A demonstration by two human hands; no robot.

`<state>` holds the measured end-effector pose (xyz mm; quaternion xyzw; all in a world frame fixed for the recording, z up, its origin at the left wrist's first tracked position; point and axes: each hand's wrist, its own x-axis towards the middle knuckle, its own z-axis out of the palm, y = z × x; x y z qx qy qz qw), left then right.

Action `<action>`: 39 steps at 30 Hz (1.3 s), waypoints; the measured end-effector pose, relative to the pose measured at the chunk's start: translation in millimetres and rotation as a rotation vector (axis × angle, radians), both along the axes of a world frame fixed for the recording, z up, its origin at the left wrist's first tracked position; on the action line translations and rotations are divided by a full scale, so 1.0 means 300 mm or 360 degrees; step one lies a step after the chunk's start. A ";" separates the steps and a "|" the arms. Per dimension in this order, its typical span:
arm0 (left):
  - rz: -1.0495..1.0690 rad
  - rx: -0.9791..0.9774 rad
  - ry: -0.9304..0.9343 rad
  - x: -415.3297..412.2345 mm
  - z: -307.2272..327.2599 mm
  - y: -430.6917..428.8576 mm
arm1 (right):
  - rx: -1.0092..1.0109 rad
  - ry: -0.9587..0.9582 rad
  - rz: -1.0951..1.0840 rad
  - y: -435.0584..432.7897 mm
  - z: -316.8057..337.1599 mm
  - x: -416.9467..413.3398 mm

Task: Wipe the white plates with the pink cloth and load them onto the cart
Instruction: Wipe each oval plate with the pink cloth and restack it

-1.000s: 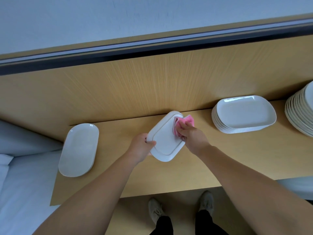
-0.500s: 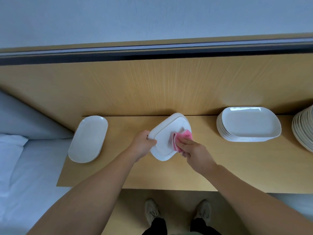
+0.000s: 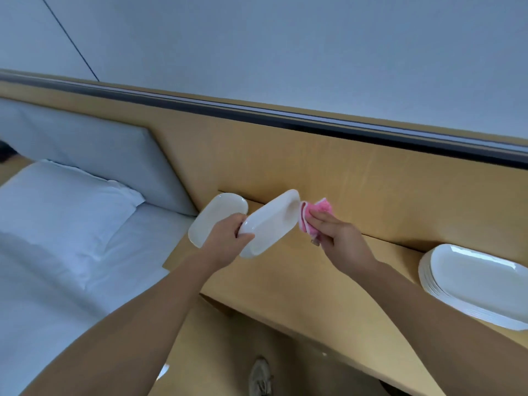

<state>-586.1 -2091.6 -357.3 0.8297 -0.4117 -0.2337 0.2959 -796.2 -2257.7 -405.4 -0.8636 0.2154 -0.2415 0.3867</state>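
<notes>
Our left grip (image 3: 225, 241) curls round the near end of the plate (image 3: 268, 224) and holds it tilted above the bench (image 3: 314, 295). Our right grip (image 3: 340, 238) pinches the cloth (image 3: 314, 215) against the plate's 2 o'clock edge. A second plate (image 3: 217, 218) lies at 9 o'clock, and a stack (image 3: 471, 284) at 4 o'clock.

bare left hand (image 3: 225, 238) and right hand (image 3: 340, 238) on bare forearms, one pale laced shoe (image 3: 259, 378) below

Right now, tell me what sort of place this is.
Likely a hotel-style bedroom: a white pillow on a bed, a grey padded headboard, and a wooden wall panel with a built-in shelf holding a stack of white plates.
</notes>
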 end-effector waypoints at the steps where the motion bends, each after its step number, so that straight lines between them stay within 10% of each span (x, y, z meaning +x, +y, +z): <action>1: 0.0056 -0.0021 -0.0005 0.012 0.010 0.024 | -0.0034 -0.0012 0.0032 0.005 0.008 0.020; 11: 0.0249 0.0102 -0.0434 0.154 -0.042 0.174 | -0.0009 0.0015 0.0171 0.051 0.005 0.154; 29: -0.0416 0.0850 -0.0855 0.331 -0.357 0.105 | 0.0058 0.0185 -0.0049 0.094 -0.085 0.298; 39: -0.0460 0.0681 -0.0810 0.356 -0.378 0.029 | 0.0048 0.0259 -0.0131 0.081 -0.095 0.297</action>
